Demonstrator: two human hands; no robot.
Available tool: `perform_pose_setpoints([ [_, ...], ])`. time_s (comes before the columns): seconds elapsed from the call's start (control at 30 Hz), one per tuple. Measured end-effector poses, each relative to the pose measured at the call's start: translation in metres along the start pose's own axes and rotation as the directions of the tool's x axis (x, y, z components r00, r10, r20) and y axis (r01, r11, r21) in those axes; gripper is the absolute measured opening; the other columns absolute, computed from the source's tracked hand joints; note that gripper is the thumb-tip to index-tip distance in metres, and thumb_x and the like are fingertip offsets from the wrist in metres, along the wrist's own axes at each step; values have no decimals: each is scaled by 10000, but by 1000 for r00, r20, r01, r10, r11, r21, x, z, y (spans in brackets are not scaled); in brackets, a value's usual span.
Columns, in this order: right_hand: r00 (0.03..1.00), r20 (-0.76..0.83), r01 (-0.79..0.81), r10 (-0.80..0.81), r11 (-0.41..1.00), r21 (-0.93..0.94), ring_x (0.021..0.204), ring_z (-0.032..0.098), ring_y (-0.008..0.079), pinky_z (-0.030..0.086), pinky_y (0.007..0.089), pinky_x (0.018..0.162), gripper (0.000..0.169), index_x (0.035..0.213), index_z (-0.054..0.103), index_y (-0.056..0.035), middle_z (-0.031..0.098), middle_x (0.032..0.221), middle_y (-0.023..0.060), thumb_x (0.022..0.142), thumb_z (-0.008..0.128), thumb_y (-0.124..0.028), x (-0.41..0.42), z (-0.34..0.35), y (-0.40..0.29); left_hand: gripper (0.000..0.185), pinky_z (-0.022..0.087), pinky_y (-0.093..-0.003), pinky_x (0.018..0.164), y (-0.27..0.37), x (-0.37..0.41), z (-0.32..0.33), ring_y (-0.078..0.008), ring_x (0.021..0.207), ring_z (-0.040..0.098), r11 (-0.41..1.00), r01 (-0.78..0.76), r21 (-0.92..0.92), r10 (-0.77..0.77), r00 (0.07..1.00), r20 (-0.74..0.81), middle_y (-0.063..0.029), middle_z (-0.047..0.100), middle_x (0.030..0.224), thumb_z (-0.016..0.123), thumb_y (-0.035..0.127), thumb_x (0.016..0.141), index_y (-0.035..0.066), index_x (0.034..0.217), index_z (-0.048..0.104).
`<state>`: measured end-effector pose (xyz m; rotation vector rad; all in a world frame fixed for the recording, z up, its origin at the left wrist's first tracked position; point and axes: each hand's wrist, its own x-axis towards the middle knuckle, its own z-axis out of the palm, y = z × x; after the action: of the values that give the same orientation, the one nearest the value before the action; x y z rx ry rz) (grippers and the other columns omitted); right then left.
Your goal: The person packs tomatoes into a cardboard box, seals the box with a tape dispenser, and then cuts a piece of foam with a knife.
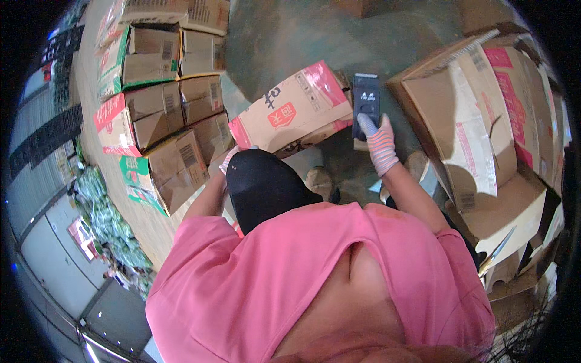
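Note:
My left hand (228, 159), in a striped knit glove, grips the near left end of a closed cardboard box (284, 111). My raised knee hides part of that hand. The box lies slanted, with pink printed ends, a red logo and dark marks on its upper face. In my right hand (378, 139), gloved in the same striped knit, is a black handheld device (366, 102) bearing white writing. Thumb and fingers wrap its lower half. It stands upright in view, just right of the box's far end, with a narrow gap between them.
Several boxes (156, 111) stand in rows on a pale surface (159, 245) at left. At right are large open cartons (449, 104), with scissors (497, 254) resting on cardboard. My black-clad knee (268, 186) rises before the box. Green wrapped bundles (106, 213) are piled farther left.

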<state>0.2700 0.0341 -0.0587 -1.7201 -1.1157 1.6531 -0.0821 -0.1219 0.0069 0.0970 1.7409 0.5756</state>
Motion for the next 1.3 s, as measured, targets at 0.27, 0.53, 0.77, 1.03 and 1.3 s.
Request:
perform_pose_setpoints([
  [0.27,944,172,316,-283,925,-212,794,629,235,530,374,710,590,1031,564,0,660,917,137,720,789,-448,113,18,-88,479,551,-439,776,-36,3,60,-286,913,658,904,12,-428,49,990,130,-156,643,1089,701,223,851,-31,1219,526],
  [0.53,757,389,653,-525,610,-449,909,625,254,475,350,844,596,1129,559,18,645,1001,171,734,769,-376,28,-14,-161,401,518,-346,730,-50,18,58,-206,795,664,938,-78,-337,126,984,123,-105,695,952,729,270,836,4,1120,632],
  [0.77,773,629,140,-78,989,-50,1012,520,171,427,337,916,638,1235,502,23,585,1109,81,774,705,-368,-81,20,-105,443,504,-345,766,-66,42,53,-186,869,648,947,-289,-142,307,943,127,-120,691,1005,749,284,816,1,1134,629],
  [1.03,591,807,95,16,992,-89,903,512,116,439,279,835,576,1139,519,-32,574,990,25,708,791,-301,-105,60,-69,584,477,-383,854,-69,35,24,-311,993,629,623,-539,567,408,842,352,-226,660,1021,721,470,780,8,1127,639],
  [1.3,611,789,54,59,992,-116,945,535,127,448,286,867,601,1197,496,-34,586,1044,30,706,777,-236,-100,54,-58,556,453,-269,545,-30,-6,7,-151,563,576,956,-211,-205,273,897,347,-64,624,687,521,605,878,75,831,683],
])
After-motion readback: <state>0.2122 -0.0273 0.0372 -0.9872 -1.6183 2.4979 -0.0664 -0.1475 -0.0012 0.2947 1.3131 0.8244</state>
